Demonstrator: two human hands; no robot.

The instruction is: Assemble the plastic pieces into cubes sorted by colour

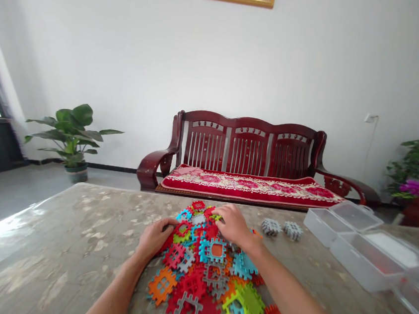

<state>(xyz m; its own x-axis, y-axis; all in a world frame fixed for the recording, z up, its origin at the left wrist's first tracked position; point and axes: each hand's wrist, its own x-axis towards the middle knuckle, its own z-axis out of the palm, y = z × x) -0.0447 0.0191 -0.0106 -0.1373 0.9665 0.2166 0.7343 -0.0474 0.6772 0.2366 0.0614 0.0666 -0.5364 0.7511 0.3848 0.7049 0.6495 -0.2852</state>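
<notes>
resting palm-down, both hands, left hand (154, 237) and right hand (232, 225), loosely open on the tile pile (205, 271) mid-table (54, 240).

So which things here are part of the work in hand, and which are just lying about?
In hand:
- pile of coloured interlocking tiles
- left hand at the pile's left edge
- right hand on top of the pile
- two grey tile blocks, set apart to the right

Lying about:
- clear plastic boxes
- wooden bench
- potted plant
- table
</notes>
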